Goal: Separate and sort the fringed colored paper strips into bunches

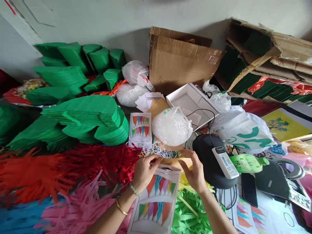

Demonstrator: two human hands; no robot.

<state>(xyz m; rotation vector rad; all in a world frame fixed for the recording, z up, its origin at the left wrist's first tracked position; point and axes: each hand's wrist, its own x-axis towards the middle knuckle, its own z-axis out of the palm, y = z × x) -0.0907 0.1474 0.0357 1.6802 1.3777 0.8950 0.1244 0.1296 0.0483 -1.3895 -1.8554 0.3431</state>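
Observation:
My left hand [147,170], a beaded bracelet and a gold bangle on its wrist, pinches the top edge of a printed card [157,203] with rows of coloured tassels on it. The card tilts toward me and looks to be in a clear sleeve. At its upper right corner my right hand [193,172] is held with thumb and fingers apart, nothing visible between them. Behind the hands lies a tangle of white string [158,151]. A similar stack of printed cards [140,128] rests further back, beside a stuffed clear plastic bag [172,126].
Green paper stacks [97,113] fill the left, with red fringe [102,162] and pink fringe [80,208] in front. Green fringe [186,214] lies below my right hand. A black case [204,159], white power bank [225,162], green bottle [248,162] and phone [249,189] crowd the right.

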